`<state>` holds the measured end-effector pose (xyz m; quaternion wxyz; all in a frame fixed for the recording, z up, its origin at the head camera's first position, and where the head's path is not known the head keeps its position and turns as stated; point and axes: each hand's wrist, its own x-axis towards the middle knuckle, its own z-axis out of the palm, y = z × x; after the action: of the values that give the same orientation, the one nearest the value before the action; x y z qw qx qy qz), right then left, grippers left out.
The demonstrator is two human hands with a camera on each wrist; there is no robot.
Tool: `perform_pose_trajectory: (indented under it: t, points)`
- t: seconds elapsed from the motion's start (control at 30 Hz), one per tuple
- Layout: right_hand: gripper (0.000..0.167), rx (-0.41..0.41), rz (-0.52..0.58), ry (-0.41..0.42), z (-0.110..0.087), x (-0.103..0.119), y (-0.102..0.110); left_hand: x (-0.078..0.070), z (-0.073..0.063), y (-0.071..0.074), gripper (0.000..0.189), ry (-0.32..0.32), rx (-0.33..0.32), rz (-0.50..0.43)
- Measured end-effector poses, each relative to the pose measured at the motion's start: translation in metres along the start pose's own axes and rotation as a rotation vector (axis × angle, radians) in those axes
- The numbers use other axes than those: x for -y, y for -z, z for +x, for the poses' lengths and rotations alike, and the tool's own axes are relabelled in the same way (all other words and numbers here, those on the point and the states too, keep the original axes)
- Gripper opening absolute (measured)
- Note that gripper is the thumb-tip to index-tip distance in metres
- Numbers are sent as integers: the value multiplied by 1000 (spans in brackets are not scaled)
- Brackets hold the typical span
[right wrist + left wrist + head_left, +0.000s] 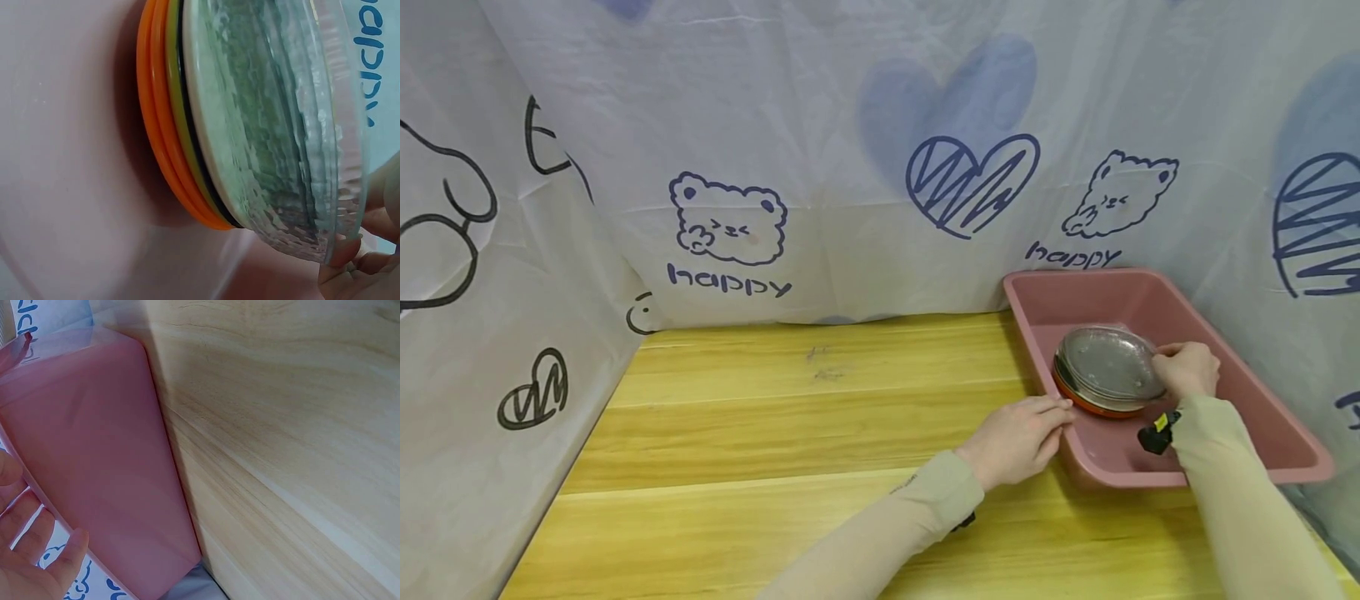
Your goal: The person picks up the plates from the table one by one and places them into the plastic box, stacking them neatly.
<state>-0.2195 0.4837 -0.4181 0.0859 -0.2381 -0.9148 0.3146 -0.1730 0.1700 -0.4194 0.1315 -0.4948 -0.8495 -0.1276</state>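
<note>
In the head view, a stack of round dishes stands in a pink basin (1232, 433). Orange plates (164, 106) lie lowest, with an olive rim, a black rim and a pale plate (199, 119) over them. Clear ribbed dishes (1108, 364) top the pile. My right hand (1189, 368) pinches the uppermost clear dish (351, 156) at its right edge, with thumb and fingers at the rim in the right wrist view. My left hand (1018, 437) rests its fingertips on the basin's left rim, fingers (70, 556) fairly straight in the left wrist view.
The basin stands at the right end of a wooden table (790, 417), close to the printed cloth (835, 167) behind and at the right. More of this cloth hangs on the left side. A black wrist device (1156, 435) hangs under the right cuff.
</note>
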Motion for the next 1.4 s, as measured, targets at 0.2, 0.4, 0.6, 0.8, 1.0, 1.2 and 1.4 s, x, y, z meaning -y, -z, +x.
perform_pose_trajectory:
  t: [0.2, 0.4, 0.6, 0.8, 1.0, 1.2, 1.4]
  points:
    - [46, -5, -13, 15, 1, 0, -1, 0, -1, 1, 35, 0, 0, 6]
    - [48, -19, 19, -16, 2, 2, -2, 2, -1, 2, 36, -5, 8, 2]
    - [48, -86, 47, 12, -5, 11, -4, 4, -2, 7, 39, 15, 92, -45]
    - [45, -187, -10, 190, -8, 25, -5, 12, -8, 16, 42, 64, 154, -182]
    - [44, -191, -17, 292, -11, 54, -10, 32, -20, 29, 44, 135, 170, -240]
    - [46, -145, 0, 387, -21, 95, -18, 62, -39, 39, 45, 215, 159, -232]
    - [46, -132, 34, 502, -36, 141, -27, 96, -62, 55, 47, 352, 183, -219]
